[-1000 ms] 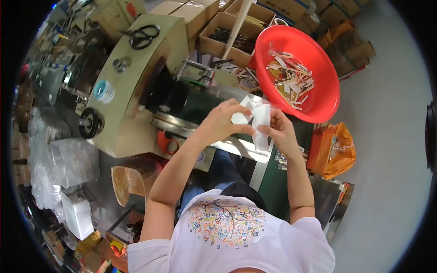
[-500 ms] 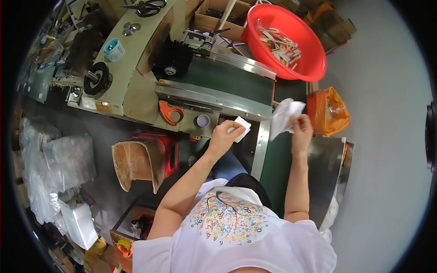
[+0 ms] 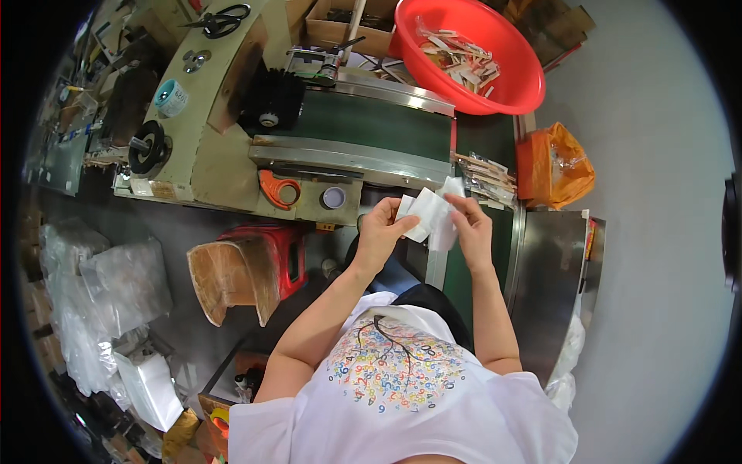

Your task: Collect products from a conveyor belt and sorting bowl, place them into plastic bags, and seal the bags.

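Observation:
In front of my body my two hands are close together. My left hand (image 3: 379, 236) pinches a small stack of white square pieces (image 3: 417, 230) between thumb and fingers. My right hand (image 3: 474, 232) grips a thin, crumpled white sheet or bag (image 3: 443, 234); I cannot tell which. The sheet overlaps the right side of the white pieces, and whether one lies inside the other cannot be made out. Just beyond my right hand, several slim packets (image 3: 487, 179) lie on the green belt.
Ahead runs a green conveyor (image 3: 371, 127) with metal rails, beside a beige machine (image 3: 197, 139). A red tub (image 3: 533, 89) of slim packets stands far right, above an orange-lined bin (image 3: 533, 174). An orange tape dispenser (image 3: 272, 188) rests near the machine; a red stool (image 3: 287, 267) stands left.
My right hand has moved left and slightly down with the thin white sheet, which now meets the white pieces in my left hand. The slim packets on the belt have come into view.

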`<state>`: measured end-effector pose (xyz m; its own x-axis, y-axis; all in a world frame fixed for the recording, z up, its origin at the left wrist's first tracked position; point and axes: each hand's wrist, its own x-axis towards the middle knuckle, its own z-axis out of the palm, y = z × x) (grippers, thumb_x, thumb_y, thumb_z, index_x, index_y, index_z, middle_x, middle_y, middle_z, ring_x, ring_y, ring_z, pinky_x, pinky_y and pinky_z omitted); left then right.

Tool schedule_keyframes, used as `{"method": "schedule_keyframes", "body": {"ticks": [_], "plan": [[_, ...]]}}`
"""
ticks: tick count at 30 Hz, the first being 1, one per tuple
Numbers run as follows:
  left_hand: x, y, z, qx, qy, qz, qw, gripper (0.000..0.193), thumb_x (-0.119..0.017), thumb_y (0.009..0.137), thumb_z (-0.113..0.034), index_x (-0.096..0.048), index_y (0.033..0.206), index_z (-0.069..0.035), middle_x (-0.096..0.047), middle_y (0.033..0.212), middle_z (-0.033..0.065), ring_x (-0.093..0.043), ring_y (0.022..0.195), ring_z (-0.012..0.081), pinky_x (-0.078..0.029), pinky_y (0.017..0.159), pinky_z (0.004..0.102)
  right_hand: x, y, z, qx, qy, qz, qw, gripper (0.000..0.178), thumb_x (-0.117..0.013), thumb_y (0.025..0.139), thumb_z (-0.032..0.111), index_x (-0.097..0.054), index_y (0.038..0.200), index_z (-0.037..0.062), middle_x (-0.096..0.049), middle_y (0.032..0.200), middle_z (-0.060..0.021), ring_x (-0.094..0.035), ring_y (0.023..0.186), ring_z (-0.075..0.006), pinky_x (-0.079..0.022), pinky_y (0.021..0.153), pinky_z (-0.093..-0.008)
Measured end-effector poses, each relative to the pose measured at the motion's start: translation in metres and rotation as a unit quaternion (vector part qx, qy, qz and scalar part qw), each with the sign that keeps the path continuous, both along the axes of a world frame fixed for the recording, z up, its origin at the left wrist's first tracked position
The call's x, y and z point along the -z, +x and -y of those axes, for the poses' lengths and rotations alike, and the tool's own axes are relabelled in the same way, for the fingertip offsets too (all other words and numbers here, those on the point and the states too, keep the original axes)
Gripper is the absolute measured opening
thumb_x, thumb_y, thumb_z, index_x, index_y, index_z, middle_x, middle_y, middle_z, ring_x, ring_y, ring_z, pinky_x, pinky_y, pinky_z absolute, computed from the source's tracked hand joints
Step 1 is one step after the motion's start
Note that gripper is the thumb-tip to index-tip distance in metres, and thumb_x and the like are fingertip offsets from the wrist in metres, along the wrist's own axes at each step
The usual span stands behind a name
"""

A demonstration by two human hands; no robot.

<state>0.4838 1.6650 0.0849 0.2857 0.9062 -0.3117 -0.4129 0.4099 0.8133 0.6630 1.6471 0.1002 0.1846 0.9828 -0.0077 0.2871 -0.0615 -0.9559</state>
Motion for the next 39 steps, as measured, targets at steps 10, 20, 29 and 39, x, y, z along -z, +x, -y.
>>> {"method": "schedule_keyframes", "body": {"ticks": [10,20,29,39], "plan": [[0.029,0.027,-0.010,0.013,-0.071,-0.067,0.995,0.025,-0.067,0.079,-0.014,-0.053,0.096,-0.002,-0.057,0.081,0.0043,-0.054,0.071,0.0124,-0.044,0.063,0.0235,0.000,0.026,-0.003,0.108,-0.064,-0.152,0.980,0.011,-0.067,0.078,0.007,-0.058,0.075,0.0039,-0.052,0.074,0.0055,-0.044,0.068,-0.0016,-0.033,0.059,-0.0171],[0.009,0.056,-0.023,0.134,0.038,-0.146,0.979,0.015,-0.064,0.081,-0.015,-0.065,0.080,0.000,-0.062,0.073,0.0016,-0.057,0.065,0.0080,-0.045,0.059,0.0254,-0.004,0.048,-0.011,0.032,0.005,0.084,0.996,0.015,-0.069,0.078,0.014,-0.062,0.083,0.0018,-0.052,0.079,0.0021,-0.047,0.072,-0.0067,-0.036,0.063,-0.0186],[0.023,0.049,-0.021,0.088,-0.063,-0.014,0.994,0.019,-0.068,0.080,-0.018,-0.058,0.085,-0.002,-0.061,0.079,0.0026,-0.056,0.069,0.0069,-0.045,0.060,0.0206,0.006,0.021,-0.003,-0.053,-0.168,-0.104,0.979,0.022,-0.072,0.075,0.020,-0.061,0.085,0.0040,-0.059,0.077,0.0018,-0.050,0.066,-0.0032,-0.039,0.059,-0.0188],[0.036,0.014,-0.012,0.036,-0.123,0.085,0.988,0.019,-0.064,0.081,-0.016,-0.055,0.094,-0.004,-0.059,0.091,0.0029,-0.056,0.084,0.0096,-0.045,0.075,0.0263,0.021,0.020,0.003,0.011,-0.196,-0.191,0.962,0.014,-0.066,0.082,0.017,-0.063,0.079,0.0038,-0.059,0.070,0.0028,-0.049,0.063,-0.0031,-0.037,0.059,-0.0185]]}}
